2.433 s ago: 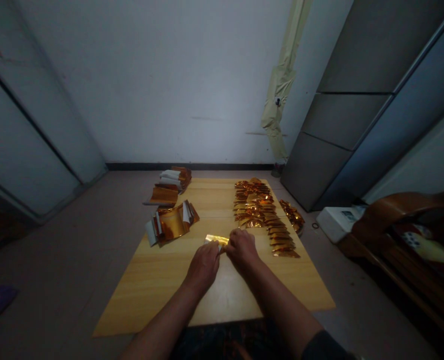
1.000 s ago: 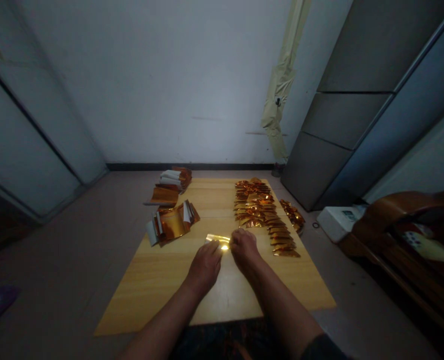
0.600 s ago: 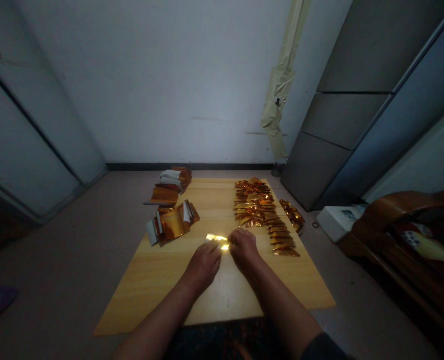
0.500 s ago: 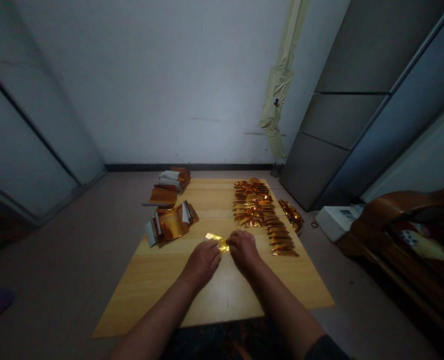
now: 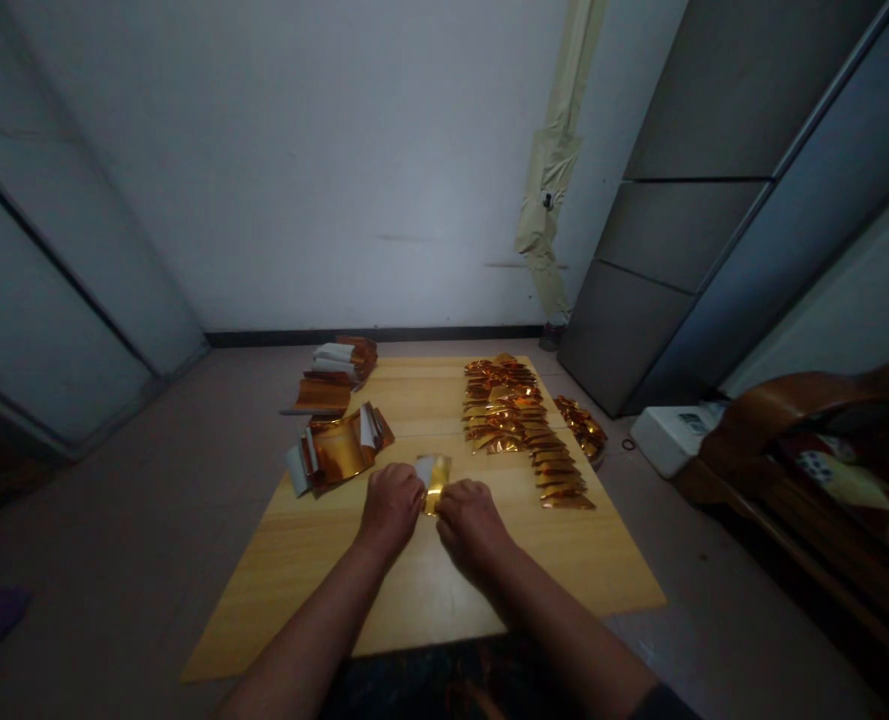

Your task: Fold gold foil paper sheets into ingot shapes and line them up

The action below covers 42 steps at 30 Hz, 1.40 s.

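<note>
Between my hands, over the middle of the wooden table (image 5: 444,590), is a small sheet of gold foil paper (image 5: 436,486), partly folded, with its pale backing showing at the upper left. My left hand (image 5: 393,500) pinches its left edge with curled fingers. On the right edge, my right hand (image 5: 474,520) has its fingers closed too. Loose gold foil sheets (image 5: 341,450) with pale backs lie just beyond my left hand. Past my right hand stand rows of folded gold foil pieces (image 5: 504,405), overlapping one another.
Another stack of foil sheets (image 5: 326,392) lies at the table's far left corner. A container of folded foil pieces (image 5: 581,428) stands beyond the right edge. A grey refrigerator (image 5: 661,240), a white box (image 5: 669,438) and a carved wooden seat (image 5: 804,410) are to the right.
The foil sheet has turned from lying crosswise to pointing away from me, and its pale backing now shows. My left hand has shifted slightly left and up, my right hand slightly down.
</note>
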Motion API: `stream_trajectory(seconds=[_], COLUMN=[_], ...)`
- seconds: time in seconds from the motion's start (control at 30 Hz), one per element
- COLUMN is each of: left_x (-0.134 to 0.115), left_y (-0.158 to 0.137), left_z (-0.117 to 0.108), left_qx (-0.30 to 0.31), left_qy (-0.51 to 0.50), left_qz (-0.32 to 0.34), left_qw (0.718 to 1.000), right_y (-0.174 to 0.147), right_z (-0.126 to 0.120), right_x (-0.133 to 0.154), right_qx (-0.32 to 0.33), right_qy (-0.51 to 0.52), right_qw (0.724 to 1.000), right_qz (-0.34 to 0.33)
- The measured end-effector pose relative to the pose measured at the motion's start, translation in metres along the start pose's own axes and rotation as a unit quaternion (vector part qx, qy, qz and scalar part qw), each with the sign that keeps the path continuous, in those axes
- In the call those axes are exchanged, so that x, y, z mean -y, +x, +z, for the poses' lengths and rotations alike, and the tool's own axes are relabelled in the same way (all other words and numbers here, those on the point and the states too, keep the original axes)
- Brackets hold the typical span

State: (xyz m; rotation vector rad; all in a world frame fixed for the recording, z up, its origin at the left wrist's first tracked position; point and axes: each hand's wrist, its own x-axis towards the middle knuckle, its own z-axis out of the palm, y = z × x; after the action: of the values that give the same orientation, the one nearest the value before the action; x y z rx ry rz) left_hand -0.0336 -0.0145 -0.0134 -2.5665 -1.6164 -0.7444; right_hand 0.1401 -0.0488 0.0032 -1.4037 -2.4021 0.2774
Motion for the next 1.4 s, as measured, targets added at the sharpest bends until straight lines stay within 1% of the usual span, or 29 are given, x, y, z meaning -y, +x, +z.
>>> stream_trajectory(seconds=[0.07,0.13,0.23,0.33,0.43,0.63,0.8,0.93,1.03,1.23,1.4], left_x=[-0.001,-0.002,-0.003,-0.004,-0.004,0.002,0.004,-0.002,0.0,0.015,0.016], left_y=[-0.002,-0.007,-0.016,-0.024,-0.026,-0.026,-0.03,-0.026,-0.024,-0.027,-0.024], left_z=[-0.004,-0.009,-0.016,-0.022,-0.026,-0.022,-0.016,-0.016,-0.014,-0.005,-0.004], left_qx=[0.023,0.046,0.061,0.063,0.064,0.05,0.047,0.067,0.087,0.1,0.075], left_qy=[0.015,0.009,0.001,0.023,0.037,0.043,0.05,0.044,0.025,-0.021,-0.036], left_qz=[0.005,0.02,0.047,0.061,0.074,0.08,0.06,0.01,-0.015,-0.038,-0.031], left_qw=[1.0,0.999,0.997,0.996,0.995,0.995,0.996,0.997,0.996,0.994,0.996], right_y=[0.0,0.002,0.004,0.005,0.005,0.006,0.007,0.009,0.011,0.018,0.026], right_z=[0.0,-0.001,-0.004,-0.005,-0.007,-0.009,-0.008,-0.006,-0.005,-0.003,0.004], right_x=[0.0,-0.003,-0.009,-0.014,-0.013,-0.008,-0.009,-0.014,-0.02,-0.029,-0.035], right_qx=[0.003,0.01,0.021,0.026,0.017,0.014,0.023,0.027,0.028,0.032,0.016], right_qy=[-0.003,-0.002,0.0,0.002,-0.006,-0.006,0.017,0.036,0.059,0.082,0.098], right_qw=[1.0,0.999,0.998,0.997,0.997,0.994,0.993,0.993,0.991,0.988,0.984], right_qz=[-0.02,-0.04,-0.061,-0.075,-0.08,-0.111,-0.115,-0.107,-0.115,-0.128,-0.146])
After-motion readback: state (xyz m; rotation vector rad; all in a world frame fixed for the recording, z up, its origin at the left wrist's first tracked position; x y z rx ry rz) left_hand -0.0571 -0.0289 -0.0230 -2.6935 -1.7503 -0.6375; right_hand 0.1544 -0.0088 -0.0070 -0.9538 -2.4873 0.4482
